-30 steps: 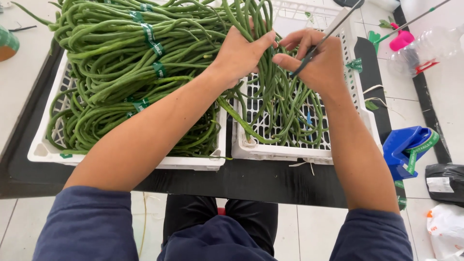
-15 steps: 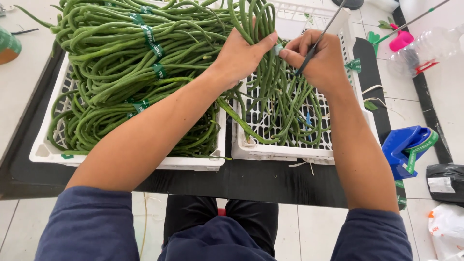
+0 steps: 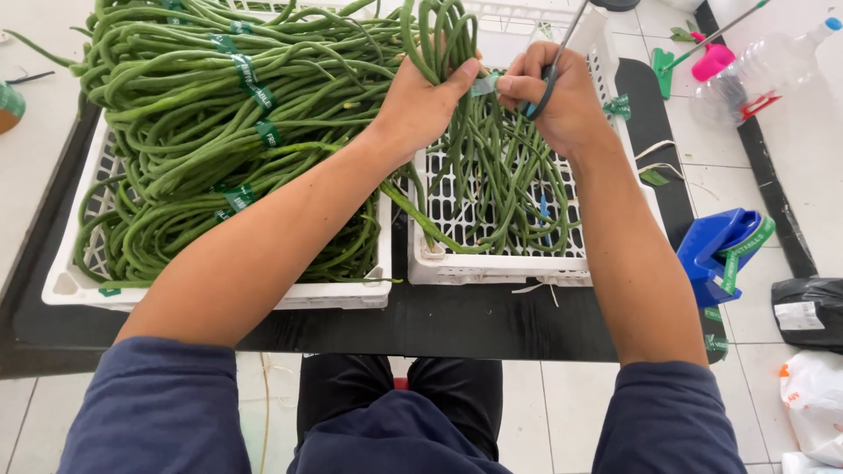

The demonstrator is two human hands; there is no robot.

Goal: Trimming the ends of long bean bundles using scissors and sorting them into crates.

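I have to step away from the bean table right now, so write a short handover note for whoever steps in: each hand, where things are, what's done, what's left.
Left hand: shut on a bunch of long beans, raised over the right crate, ends trailing into it.
Right hand: holds scissors at the bunch's green tape band, beside the left thumb.
Done: the left crate is heaped with taped bundles.
Left: this bunch is not yet set down. Tape dispenser sits on the floor to the right.

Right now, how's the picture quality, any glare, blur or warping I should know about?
Head view: bright, even light, soft shadows; sharp on the left hand, right hand and long beans; mild wide-angle stretching at the edges; white floor tiles nearly washed out.
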